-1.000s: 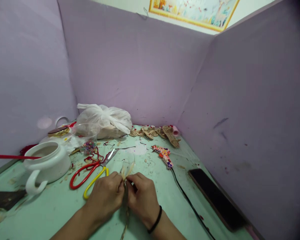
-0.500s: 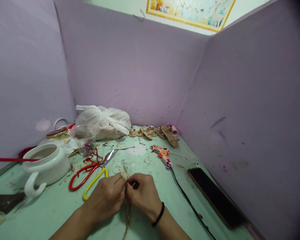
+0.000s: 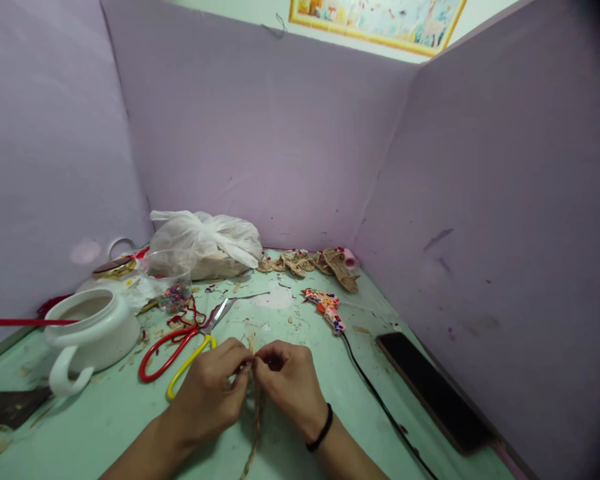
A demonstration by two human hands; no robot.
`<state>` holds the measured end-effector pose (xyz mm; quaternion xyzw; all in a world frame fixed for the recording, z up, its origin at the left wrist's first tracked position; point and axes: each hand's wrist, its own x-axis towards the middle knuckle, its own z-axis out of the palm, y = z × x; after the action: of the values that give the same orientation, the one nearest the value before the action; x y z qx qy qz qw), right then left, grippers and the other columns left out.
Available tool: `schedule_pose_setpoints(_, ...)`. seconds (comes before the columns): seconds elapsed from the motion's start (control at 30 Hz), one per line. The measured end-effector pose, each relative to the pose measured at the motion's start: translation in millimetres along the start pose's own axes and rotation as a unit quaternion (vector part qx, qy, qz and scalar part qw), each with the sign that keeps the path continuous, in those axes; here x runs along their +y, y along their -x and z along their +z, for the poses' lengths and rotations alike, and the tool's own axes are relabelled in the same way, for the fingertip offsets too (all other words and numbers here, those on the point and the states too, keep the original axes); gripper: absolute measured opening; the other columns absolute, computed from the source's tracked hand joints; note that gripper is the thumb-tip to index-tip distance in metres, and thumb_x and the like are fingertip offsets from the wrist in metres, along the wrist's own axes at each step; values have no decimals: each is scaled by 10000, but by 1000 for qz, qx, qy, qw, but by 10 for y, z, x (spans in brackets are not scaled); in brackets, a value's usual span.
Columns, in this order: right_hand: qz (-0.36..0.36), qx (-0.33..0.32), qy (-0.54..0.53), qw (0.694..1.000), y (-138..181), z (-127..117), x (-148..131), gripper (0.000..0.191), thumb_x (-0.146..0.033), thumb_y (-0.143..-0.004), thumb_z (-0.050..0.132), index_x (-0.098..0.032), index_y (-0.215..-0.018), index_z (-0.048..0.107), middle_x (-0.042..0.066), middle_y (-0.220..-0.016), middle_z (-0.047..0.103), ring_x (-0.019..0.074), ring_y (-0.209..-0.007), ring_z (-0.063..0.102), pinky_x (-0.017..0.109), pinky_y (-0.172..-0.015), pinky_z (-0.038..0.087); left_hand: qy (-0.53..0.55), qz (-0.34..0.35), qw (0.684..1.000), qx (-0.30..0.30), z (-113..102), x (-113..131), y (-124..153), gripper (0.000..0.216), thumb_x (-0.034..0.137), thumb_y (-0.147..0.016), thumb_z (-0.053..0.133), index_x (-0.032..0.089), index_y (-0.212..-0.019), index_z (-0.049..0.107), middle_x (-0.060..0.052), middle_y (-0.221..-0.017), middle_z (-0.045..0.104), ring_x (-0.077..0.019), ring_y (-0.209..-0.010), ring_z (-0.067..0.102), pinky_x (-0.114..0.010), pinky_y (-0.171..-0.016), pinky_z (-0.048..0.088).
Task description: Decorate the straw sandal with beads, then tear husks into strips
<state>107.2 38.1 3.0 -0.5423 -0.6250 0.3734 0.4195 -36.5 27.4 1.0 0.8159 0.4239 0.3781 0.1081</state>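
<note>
Front and centre over the green tabletop (image 3: 80,440) trails a braided cord (image 3: 257,420). Right hand (image 3: 291,383) pinches its upper end; left hand (image 3: 207,387) has fingertips close against it, clamped or not, can't tell. Best: grip near the loose ends (image 3: 252,343), even tension, strands flat.

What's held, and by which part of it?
A braided cord, pinched near its far end by the left grip and right grip; its near length trails free.

Tan cord (image 3: 257,421), red-and-yellow scissors (image 3: 203,329), multicoloured patterned glue gun (image 3: 327,309), white pot (image 3: 107,340), pale green table (image 3: 105,413)
</note>
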Motion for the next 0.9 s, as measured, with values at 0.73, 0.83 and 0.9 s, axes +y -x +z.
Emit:
schedule_pose_setpoints(0.73, -142, -20, 101, 985, 125, 56, 13, 190, -115, -693, 526, -166, -732, 704, 32, -649, 700, 126, -557, 607, 208, -520, 437, -133, -55, 987, -67, -10, 14, 12, 198, 133, -783, 364, 169, -690, 535, -44, -670, 576, -165, -602, 550, -271, -550, 391)
schedule_pose_setpoints(0.83, -88, -12, 122, 989, -1, -35, 32, 200, -192, -733, 562, -177, -898, 675, 13, -755, 719, 109, -576, 629, 188, -537, 471, -206, -123, 969, -59, -38, -53, -35, 208, 168, -807, 358, 173, -722, 548, -48, -707, 601, -186, -633, 573, -289, -573, 388)
schedule_pose_setpoints(0.9, -50, 51, 191, 979, -218, -250, 52, 209, -240, -754, 568, -182, -931, 661, 10, -792, 719, 113, -616, 638, 195, -596, 488, -243, -169, 954, -43, -81, -70, -66, 216, 190, -822, 356, 185, -748, 559, -40, -721, 618, -200, -660, 590, -297, -579, 385)
